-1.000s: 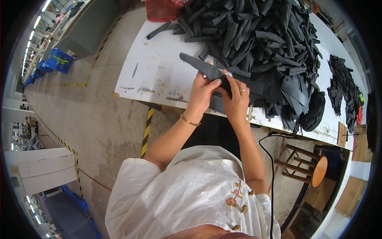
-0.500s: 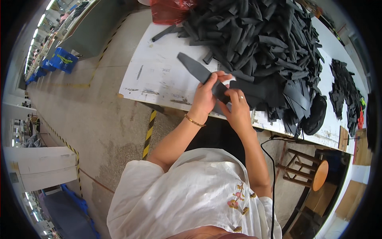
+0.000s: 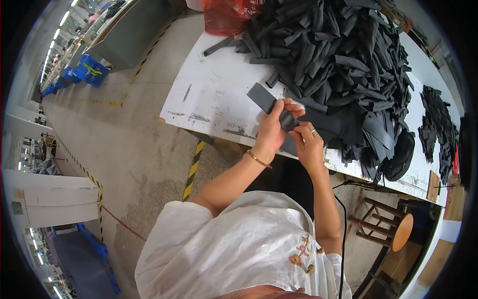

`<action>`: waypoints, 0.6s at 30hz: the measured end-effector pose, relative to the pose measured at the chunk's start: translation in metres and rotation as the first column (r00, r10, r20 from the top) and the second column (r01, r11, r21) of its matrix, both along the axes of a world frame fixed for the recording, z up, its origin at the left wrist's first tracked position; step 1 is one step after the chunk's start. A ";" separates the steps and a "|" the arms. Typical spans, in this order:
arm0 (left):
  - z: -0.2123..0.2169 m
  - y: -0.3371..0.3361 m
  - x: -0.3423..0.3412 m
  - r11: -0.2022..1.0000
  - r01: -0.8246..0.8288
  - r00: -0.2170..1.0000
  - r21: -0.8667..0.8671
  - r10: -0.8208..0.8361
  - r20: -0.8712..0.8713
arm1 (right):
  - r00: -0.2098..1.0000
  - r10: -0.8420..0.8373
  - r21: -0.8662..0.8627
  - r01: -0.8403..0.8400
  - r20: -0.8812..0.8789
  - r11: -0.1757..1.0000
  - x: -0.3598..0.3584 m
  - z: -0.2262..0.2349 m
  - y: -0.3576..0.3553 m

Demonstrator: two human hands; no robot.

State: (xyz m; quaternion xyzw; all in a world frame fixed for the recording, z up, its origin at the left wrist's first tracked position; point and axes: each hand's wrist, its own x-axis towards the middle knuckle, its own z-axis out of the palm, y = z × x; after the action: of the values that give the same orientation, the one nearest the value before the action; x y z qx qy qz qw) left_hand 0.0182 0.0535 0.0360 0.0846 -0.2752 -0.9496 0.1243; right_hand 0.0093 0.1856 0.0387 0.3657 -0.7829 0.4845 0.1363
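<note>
Dark strip (image 3: 259,96) drawn further into fingers (image 3: 293,107), red bag (image 3: 226,19), contents unclear

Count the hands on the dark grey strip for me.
2: the left hand around the middle of the dark grey strip, the right hand at its lower-right end. No others show there.

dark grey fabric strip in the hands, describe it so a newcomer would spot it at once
Find the white table bearing a heap of dark grey fabric pieces. Over its near edge, look for the left hand and right hand. In their grip is the dark grey fabric strip, squared off at its far end, the only piece held rather than lying on the table.
</note>
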 end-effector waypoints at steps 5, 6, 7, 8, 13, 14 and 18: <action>-0.003 0.007 0.003 0.999 0.045 0.999 0.027 -0.045 -0.012 | 0.999 0.004 -0.020 -0.003 0.041 1.000 -0.002 -0.002 0.002; -0.001 0.007 0.003 0.998 0.054 0.998 0.019 -0.054 -0.017 | 0.999 0.004 -0.033 -0.002 0.041 0.999 -0.003 -0.001 0.002; -0.002 0.006 0.003 0.998 0.053 0.998 0.020 -0.052 -0.016 | 0.999 0.005 -0.032 -0.004 0.042 0.999 -0.003 -0.001 0.003; -0.004 0.006 0.003 0.997 0.066 0.998 0.035 -0.065 -0.018 | 0.999 0.013 -0.028 -0.011 0.051 1.000 -0.003 -0.001 0.004; -0.001 -0.002 0.002 0.994 0.107 0.994 0.022 -0.107 0.001 | 0.997 0.030 -0.041 -0.027 0.077 0.999 -0.004 0.000 0.004; 0.000 -0.003 0.001 0.993 0.117 0.993 0.003 -0.117 -0.011 | 0.995 0.012 -0.020 -0.010 0.094 1.000 -0.004 0.001 0.005; -0.004 -0.004 -0.003 0.996 0.091 0.995 0.009 -0.091 -0.043 | 0.925 0.020 -0.201 0.061 0.380 0.978 0.005 0.002 -0.007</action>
State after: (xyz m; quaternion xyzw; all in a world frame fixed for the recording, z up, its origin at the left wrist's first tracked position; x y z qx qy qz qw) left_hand 0.0152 0.0493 0.0323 0.0522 -0.2710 -0.9573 0.0862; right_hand 0.0139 0.1788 0.0407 0.2404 -0.7429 0.6243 0.0248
